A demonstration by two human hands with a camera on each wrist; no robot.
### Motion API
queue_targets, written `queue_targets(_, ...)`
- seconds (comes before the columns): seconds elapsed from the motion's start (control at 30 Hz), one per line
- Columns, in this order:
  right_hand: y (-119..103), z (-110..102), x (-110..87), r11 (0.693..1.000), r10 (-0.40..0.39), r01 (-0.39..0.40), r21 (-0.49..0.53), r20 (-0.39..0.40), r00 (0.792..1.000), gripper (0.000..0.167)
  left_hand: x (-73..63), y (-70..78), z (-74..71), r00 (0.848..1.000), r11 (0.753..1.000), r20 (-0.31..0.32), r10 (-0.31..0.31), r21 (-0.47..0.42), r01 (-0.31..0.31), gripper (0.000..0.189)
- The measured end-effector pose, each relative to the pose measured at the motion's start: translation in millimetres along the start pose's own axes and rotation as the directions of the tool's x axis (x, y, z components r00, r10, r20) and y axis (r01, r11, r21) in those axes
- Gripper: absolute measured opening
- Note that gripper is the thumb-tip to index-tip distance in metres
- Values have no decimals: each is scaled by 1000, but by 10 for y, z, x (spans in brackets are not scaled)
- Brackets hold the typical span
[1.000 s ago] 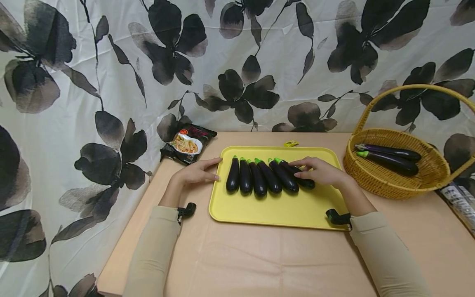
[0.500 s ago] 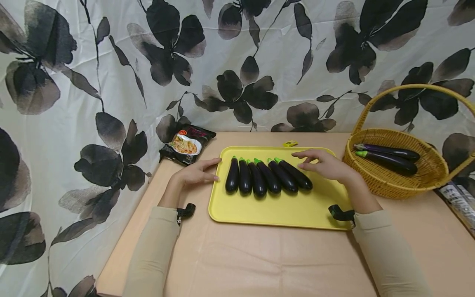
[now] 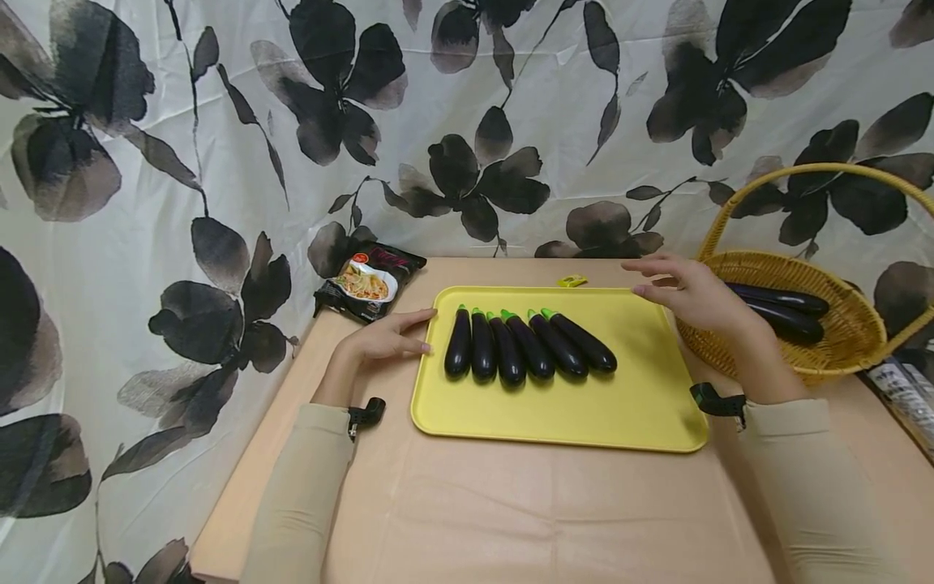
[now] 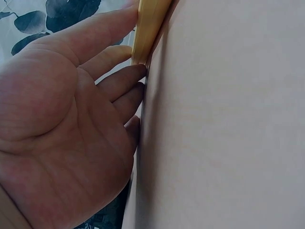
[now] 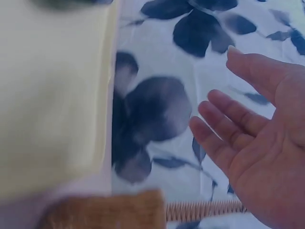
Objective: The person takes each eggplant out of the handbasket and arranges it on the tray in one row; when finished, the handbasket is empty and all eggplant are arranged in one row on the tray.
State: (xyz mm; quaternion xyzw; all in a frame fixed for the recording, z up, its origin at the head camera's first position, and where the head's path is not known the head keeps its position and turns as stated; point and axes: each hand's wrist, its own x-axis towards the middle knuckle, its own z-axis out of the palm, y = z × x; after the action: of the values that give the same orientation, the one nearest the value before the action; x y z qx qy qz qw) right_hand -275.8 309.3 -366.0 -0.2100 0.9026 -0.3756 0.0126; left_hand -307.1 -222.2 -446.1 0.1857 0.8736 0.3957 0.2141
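Observation:
Several dark purple eggplants (image 3: 538, 350) with green stem ends lie side by side on the left and middle of a yellow tray (image 3: 627, 414). At the tray's left edge rests my left hand (image 3: 383, 338), its fingers fairly straight; in the left wrist view the fingertips touch the tray's side (image 4: 147, 28). My right hand (image 3: 693, 294) is in the air between the tray's far right corner and a wicker basket (image 3: 751, 361), fingers extended and holding nothing, as the right wrist view also shows. Two more eggplants (image 3: 784, 316) lie in the basket, partly hidden behind that hand.
A black noodle packet (image 3: 370, 282) lies at the table's back left. Behind the tray is a small yellow object (image 3: 572, 281). The basket's tall handle (image 3: 824, 169) arches over it. A floral curtain (image 3: 481, 122) hangs behind the table (image 3: 511, 511).
My right hand has let go of the rightmost eggplant on the tray, lifted, and moved right toward the basket. My left hand has stayed at the tray's left edge.

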Motion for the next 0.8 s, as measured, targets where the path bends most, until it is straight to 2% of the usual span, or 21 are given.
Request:
queue_targets(0.17,169,-218,-100,995,67,-70,-69,-51,996,46,5,2,-9,1000,1000,3,6,3,-6,84)
queue_targets(0.27,316,-345,-156,990,78,-86,-115,-72,994,47,11,-11,-11,1000,1000,4,6,-9,-6,84)
queue_targets(0.53,837,-599,-269,965,147,-154,-213,-50,988,54,16,-14,-1,1000,1000,10,9,-16,-9,84)
queue_targets(0.7,1102,-694,-367,935,180,-178,-308,-22,984,49,22,-6,1,1000,1000,14,6,-22,-6,84)
queue_targets(0.8,1202,-729,-429,930,212,-203,-308,-6,977,46,29,-7,6,1000,1000,17,4,-25,-3,84)
